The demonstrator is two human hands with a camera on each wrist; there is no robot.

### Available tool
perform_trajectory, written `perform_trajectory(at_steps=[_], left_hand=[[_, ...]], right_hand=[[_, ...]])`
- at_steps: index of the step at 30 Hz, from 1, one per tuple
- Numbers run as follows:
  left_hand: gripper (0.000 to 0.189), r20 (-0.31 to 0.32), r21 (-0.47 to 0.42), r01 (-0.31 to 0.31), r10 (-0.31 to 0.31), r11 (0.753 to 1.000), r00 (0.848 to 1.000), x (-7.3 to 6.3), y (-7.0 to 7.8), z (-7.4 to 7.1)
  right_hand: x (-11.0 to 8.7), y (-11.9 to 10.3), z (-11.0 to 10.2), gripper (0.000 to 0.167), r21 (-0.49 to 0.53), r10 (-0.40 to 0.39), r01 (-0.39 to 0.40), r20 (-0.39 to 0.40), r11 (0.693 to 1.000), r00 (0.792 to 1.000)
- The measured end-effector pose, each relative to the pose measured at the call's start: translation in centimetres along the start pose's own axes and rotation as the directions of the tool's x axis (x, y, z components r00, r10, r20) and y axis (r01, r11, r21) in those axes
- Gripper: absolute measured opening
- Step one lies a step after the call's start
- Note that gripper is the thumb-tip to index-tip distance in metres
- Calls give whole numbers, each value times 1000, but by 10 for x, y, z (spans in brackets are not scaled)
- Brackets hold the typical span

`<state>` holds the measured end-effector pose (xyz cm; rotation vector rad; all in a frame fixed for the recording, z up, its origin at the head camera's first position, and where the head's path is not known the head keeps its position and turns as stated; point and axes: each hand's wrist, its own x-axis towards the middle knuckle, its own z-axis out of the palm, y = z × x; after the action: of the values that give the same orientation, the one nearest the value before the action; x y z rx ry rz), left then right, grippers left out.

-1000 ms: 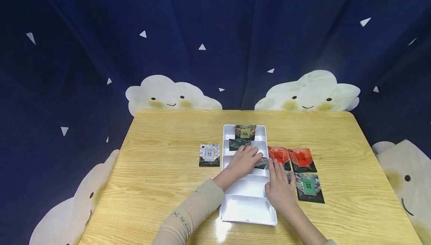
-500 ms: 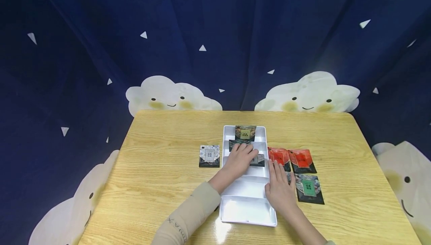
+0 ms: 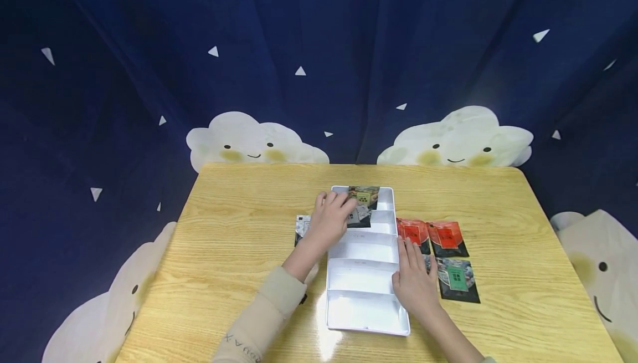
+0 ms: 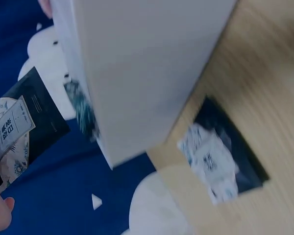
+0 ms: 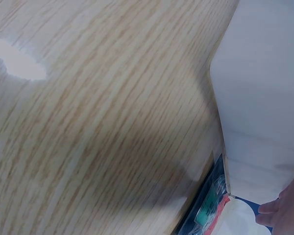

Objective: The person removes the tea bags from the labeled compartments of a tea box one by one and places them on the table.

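In the head view my left hand (image 3: 329, 220) is over the upper left of a white compartment box (image 3: 368, 312). It pinches a flat sachet (image 3: 360, 216) with a pale grey label and a black lower part. The left wrist view shows this sachet's pale label (image 4: 12, 128) close up, with fingertips at its edge. A sachet with a yellowish label (image 3: 368, 194) stands in the farthest compartment. A dark green sachet (image 4: 81, 108) pokes above the box's rim. My right hand (image 3: 417, 282) lies with straight fingers along the box's right side.
Right of the box lie two red sachets (image 3: 447, 236) and a green-labelled one (image 3: 457, 278); another is mostly behind my right hand. On the left lies a white-and-black sachet (image 4: 213, 159), partly covered by my left hand. A dark corner (image 3: 304, 298) shows beside my left sleeve.
My left hand has moved left and away from me, lifting the grey-labelled sachet out of the third compartment, where nothing is visible now. My right hand has stayed in place.
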<state>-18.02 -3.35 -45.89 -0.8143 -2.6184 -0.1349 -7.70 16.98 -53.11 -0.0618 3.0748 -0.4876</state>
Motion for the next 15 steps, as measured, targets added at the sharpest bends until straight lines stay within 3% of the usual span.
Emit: perform_trajectory(at_steps=[9,15], left_hand=[[15,21,-35,97,-97,995,995,-19,-46,-6],[16,87,-77,199,-193,977,977,-37,-78,-1]], right_hand=[[0,1,1,72,-17,-1,1,8,1000,1000],[0,1,0,72,-13,0,0,7,1000,1000]])
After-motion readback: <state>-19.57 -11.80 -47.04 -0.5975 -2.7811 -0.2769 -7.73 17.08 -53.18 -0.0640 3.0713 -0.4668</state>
